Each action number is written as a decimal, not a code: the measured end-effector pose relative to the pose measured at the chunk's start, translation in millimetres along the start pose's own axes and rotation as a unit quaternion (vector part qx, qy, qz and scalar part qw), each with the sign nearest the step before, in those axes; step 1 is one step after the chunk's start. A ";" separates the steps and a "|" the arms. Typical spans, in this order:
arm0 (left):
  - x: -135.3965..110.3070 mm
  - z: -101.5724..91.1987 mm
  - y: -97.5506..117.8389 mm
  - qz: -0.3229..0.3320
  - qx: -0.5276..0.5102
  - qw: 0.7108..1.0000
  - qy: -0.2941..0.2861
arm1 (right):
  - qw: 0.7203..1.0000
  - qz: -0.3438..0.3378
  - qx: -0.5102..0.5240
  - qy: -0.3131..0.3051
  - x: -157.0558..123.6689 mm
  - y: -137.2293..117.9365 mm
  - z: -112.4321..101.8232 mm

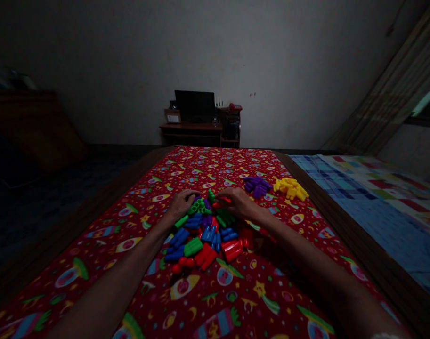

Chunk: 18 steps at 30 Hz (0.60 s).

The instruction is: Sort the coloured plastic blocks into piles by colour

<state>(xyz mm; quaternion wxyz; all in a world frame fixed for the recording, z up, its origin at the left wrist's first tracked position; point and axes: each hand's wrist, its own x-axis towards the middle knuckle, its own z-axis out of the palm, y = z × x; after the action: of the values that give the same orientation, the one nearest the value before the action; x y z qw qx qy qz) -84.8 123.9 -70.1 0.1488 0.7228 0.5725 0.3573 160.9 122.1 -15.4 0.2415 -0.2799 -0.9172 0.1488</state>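
So your left hand [180, 205] sits at the left edge of the pile of plastic building blocks [202, 230], fingers curled down right beside a green block cluster [198, 205]. It's half closed, but I can't tell if it's actually gripping anything. Your right hand [238, 202] is at the top right of the pile, half closed too, with its fingers [226, 195] reaching over a red block [220, 204]. Can't tell if that's a real grip or just a touch. The pile is mostly blue, green and red and lies on a red rocket-print cloth [236, 301]. Just past the pile to the right you've got a purple block heap [257, 187], then a separate yellow block heap [290, 188]. Far beyond the pile there's a wooden desk [191, 128] with a dark monitor [194, 106].
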 end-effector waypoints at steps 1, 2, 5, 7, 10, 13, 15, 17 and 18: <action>-0.1 -0.3 1.5 0.012 -0.009 1.000 -0.022 | 1.000 -0.017 -0.002 -0.018 1.1 -4.5 7.1; -0.2 -0.6 3.0 0.026 -0.021 0.998 -0.048 | 0.999 -0.030 -0.008 -0.034 1.8 -7.2 13.2; -0.5 -1.7 7.5 0.048 -0.059 0.990 -0.122 | 0.997 -0.043 -0.030 -0.057 2.5 -7.7 24.7; -1.0 -2.0 11.2 0.038 -0.084 0.984 -0.151 | 0.997 -0.042 -0.042 -0.054 2.2 -5.3 27.3; -2.5 0.2 18.8 0.022 -0.110 0.979 -0.167 | 0.997 -0.044 -0.038 -0.046 0.8 -2.5 27.5; -3.2 4.6 27.2 0.013 -0.119 0.983 -0.138 | 0.999 -0.034 -0.003 -0.029 -0.6 -2.6 27.7; -2.4 5.7 31.3 0.002 -0.134 0.985 -0.110 | 0.999 -0.008 0.036 -0.001 0.1 -3.4 27.4; -0.6 3.1 33.0 -0.008 -0.152 0.984 -0.095 | 0.996 0.025 0.076 0.039 2.4 -2.4 24.2; 0.6 0.4 32.6 -0.010 -0.155 0.983 -0.099 | 0.993 0.040 0.090 0.060 3.7 -0.3 20.6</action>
<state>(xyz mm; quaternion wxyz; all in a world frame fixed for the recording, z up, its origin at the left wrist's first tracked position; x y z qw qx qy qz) -60.9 114.7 -49.8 0.3186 0.7170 0.4998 0.3669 147.2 121.1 -31.2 0.3143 -0.3016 -0.8719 0.2236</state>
